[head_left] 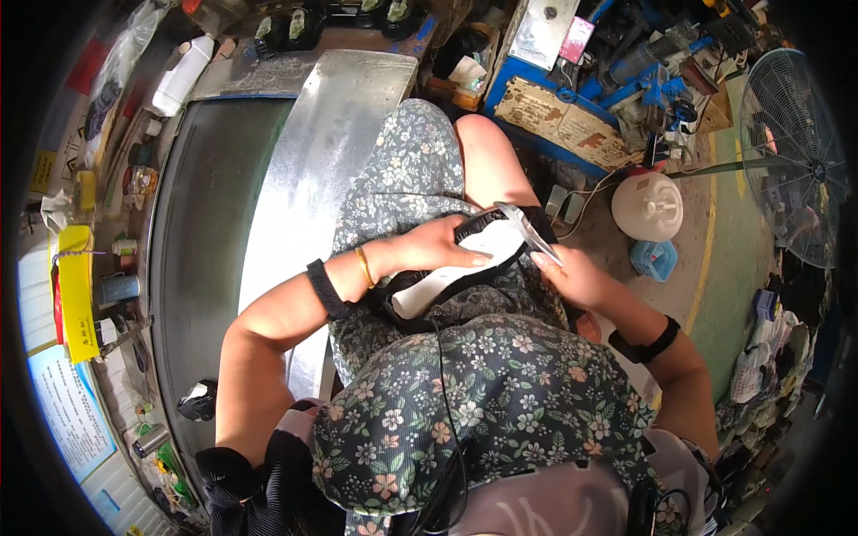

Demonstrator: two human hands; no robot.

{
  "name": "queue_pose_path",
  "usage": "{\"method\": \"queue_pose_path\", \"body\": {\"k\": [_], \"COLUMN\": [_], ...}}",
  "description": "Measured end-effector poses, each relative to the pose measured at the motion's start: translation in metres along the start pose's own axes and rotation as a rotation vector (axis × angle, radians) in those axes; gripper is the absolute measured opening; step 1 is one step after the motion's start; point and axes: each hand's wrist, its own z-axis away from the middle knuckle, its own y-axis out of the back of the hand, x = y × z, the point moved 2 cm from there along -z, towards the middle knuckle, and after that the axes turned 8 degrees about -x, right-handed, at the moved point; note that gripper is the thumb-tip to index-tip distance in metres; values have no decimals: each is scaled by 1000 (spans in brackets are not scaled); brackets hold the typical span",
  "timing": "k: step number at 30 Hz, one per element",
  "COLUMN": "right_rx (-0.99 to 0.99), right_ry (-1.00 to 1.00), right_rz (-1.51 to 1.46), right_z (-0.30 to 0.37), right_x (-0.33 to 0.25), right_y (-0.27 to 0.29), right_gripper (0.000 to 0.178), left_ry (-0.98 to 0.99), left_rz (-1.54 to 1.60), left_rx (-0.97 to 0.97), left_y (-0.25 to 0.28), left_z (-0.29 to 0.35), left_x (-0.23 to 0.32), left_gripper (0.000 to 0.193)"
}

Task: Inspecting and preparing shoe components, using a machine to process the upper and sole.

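Note:
A black shoe upper with a white insole board (438, 281) lies sole side up across my lap, on the floral apron (483, 393). My left hand (433, 246) is closed around its side, with the thumb pressed on the white board. In my right hand (572, 272) is a silver metal tool that looks like lasting pincers (527, 230). Its head touches or lies right by the upper's black edge at the far right end. The tool's handles are partly hidden by my fingers, and I cannot make out whether its jaws grip the edge.
To the left runs a dark conveyor belt (210, 268) beside a shiny metal plate (308, 161). Several black shoes (299, 29) stand at the far end. On the right are a white plastic jug (647, 207), a blue basket (654, 259), and a large fan (795, 152). Blue machinery (559, 116) stands ahead.

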Motion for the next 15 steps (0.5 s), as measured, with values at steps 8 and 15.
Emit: {"method": "queue_pose_path", "body": {"k": [8,15], "right_rx": [43,-38], "right_ry": [571,484], "right_rz": [426,555], "right_z": [-107,-288], "right_x": [-144,-160], "right_y": [36,-44], "right_gripper": [27,40], "left_ry": [-51,-10], "left_rz": [-5,-48], "left_rx": [103,338], "left_y": [-11,-44], "left_z": [87,116], "left_x": [-10,-20], "left_gripper": [86,93]}}
